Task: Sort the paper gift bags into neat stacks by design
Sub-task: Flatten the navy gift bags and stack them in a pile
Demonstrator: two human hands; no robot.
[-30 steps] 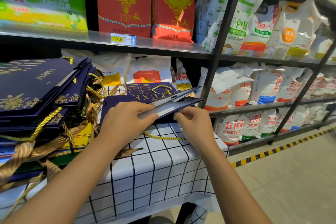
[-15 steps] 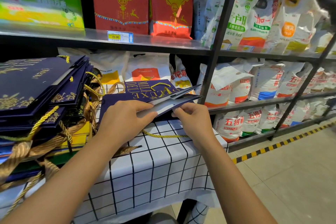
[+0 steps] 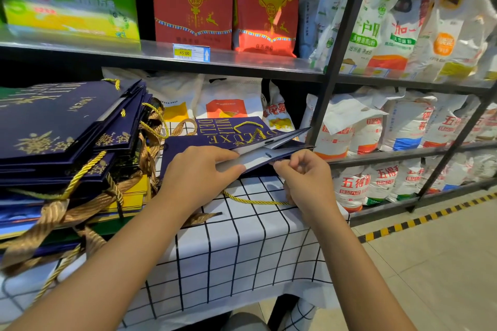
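Head view: a navy gift bag [image 3: 215, 140] lies flat at centre on the checked bench [image 3: 242, 244], its mouth toward 3 o'clock; the left hand [image 3: 199, 172] presses on it, fingers extended, thumb inside the mouth; the right hand [image 3: 306, 177], fingers curled, pinches its lower edge. At 9 o'clock a stack of navy bags [image 3: 61, 129] rests on yellow and green ones; a gold cord handle [image 3: 252, 200] trails at 6 o'clock.
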